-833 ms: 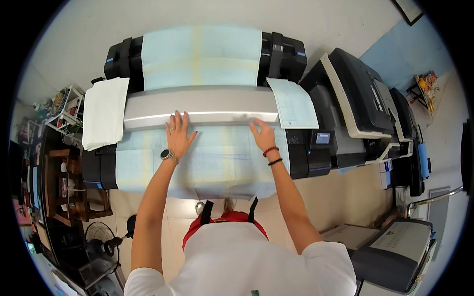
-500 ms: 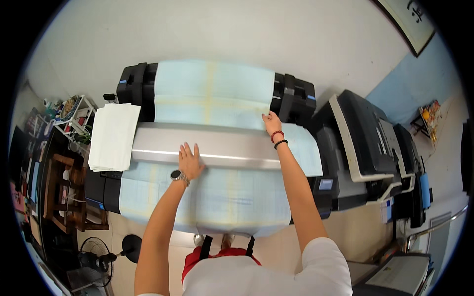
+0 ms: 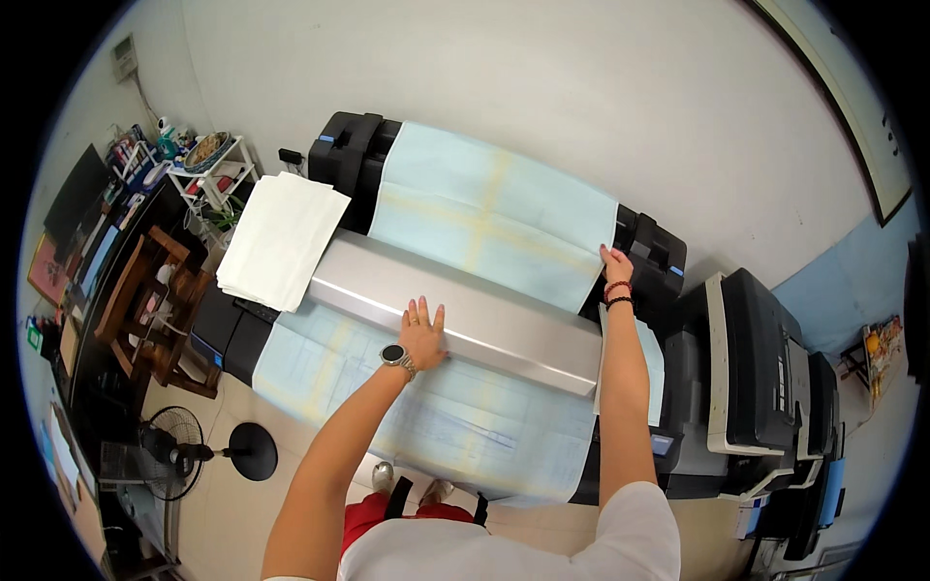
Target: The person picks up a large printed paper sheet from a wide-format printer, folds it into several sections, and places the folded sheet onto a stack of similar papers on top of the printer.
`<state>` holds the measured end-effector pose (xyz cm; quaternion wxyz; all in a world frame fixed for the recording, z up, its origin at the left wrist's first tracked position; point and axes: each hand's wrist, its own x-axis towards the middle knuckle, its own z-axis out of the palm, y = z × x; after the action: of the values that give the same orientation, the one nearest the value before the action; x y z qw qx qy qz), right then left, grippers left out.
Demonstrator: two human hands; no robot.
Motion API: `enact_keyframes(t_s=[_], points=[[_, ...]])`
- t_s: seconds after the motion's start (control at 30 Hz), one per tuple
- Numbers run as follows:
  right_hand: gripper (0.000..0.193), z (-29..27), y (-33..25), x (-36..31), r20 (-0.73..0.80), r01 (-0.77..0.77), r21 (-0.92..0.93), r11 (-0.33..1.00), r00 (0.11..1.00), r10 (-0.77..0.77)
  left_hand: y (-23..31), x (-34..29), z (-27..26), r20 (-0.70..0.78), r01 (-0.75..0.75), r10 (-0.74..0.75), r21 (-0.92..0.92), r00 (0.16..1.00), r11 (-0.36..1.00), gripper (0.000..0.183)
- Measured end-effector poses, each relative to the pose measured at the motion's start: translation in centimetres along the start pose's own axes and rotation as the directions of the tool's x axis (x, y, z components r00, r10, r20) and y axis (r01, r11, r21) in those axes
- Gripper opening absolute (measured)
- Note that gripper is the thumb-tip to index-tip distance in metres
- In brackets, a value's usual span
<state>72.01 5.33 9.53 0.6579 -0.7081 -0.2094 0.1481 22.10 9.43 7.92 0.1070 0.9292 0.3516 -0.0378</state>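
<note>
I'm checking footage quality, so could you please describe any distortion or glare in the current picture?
In the head view, the framed picture bows and corners go black; head view again, a pale highlight runs along the silver cover.

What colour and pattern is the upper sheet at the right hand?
The upper sheet is pale blue with crossing yellowish bands; head view shows it.

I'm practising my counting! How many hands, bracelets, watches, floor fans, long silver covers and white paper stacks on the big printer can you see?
Hands: 2 (left hand, right hand)
Bracelets: 2 (red bracelet, black bracelet)
Watch: 1
Floor fan: 1
Long silver cover: 1
White paper stack: 1
Total: 8
</note>
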Motion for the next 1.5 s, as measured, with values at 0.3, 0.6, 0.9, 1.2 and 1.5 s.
enact_keyframes(t_s=[0.3, 0.6, 0.9, 1.2, 1.5], points=[[0.027, 4.6, -19.5, -6.7, 0.129, 0.354, 0.192, 0.915, 0.915, -0.381, -0.9, -0.2, 0.9, -0.011, 0.045, -0.045, 0.024, 0.999, 0.999, 0.099], [0.023, -2.1, -34.0, -23.7, 0.190, 0.284, 0.431, 0.857, 0.900, -0.393, -0.5, -2.9, 0.3, -0.108, 0.028, -0.068, -0.340, 0.992, 0.940, 0.108], [0.048, -14.6, -28.4, -37.6, 0.068, 0.069, 0.470, 0.880, 0.991, -0.114, 7.8, -7.5, -1.6, 0.163, 0.215, 0.232, -0.952, 0.959, -0.217, 0.104], [0.044, -17.2, -11.5, -45.6, 0.163, -0.305, 0.695, 0.651, 0.949, 0.271, 4.5, -10.9, 1.8, 0.270, 0.142, -0.108, -0.757, 0.957, -0.638, 0.063], [0.027, -8.9, 2.1, -56.7, 0.469, -0.640, 0.382, 0.666, 0.756, 0.457, -12.3, -13.9, -6.7, -0.319, -0.309, -0.475, -0.946, 0.820, 0.100, 0.012]])
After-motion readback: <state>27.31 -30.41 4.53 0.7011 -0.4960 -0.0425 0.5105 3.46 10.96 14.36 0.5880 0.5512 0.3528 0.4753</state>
